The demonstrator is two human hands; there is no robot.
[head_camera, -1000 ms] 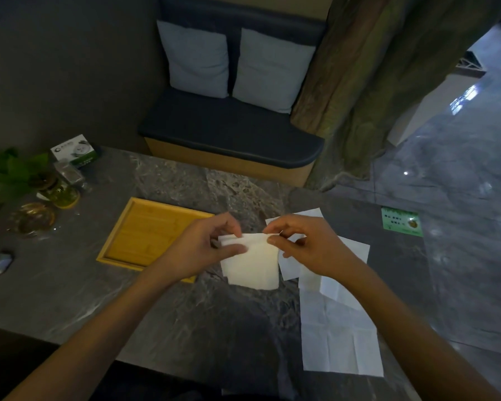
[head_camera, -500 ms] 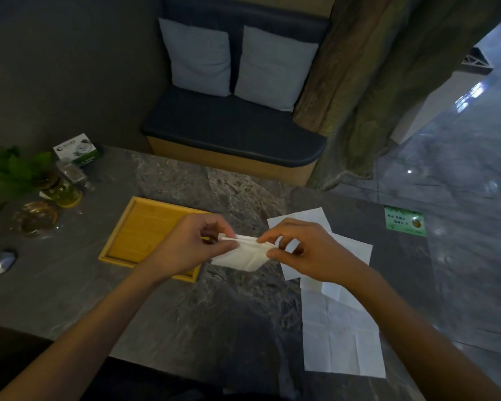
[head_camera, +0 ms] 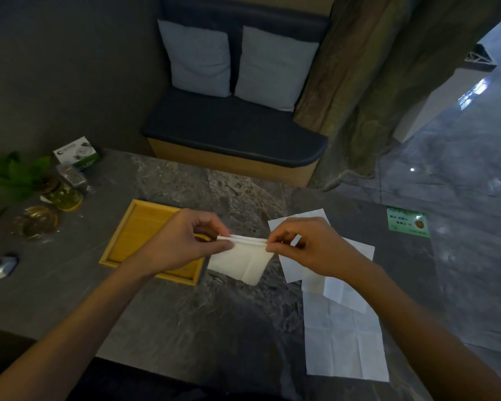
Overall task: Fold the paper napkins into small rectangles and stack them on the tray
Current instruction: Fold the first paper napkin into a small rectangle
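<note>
A folded napkin (head_camera: 243,261) was pinched at its top corners by the left hand (head_camera: 182,244) and right hand (head_camera: 307,247), beside the wooden tray (head_camera: 122,244).

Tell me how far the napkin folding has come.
Done: nothing; the tray holds no napkins. In hand: the left hand and right hand pinch one half-folded napkin. Left: finish it, then fold the flat napkins.
</note>
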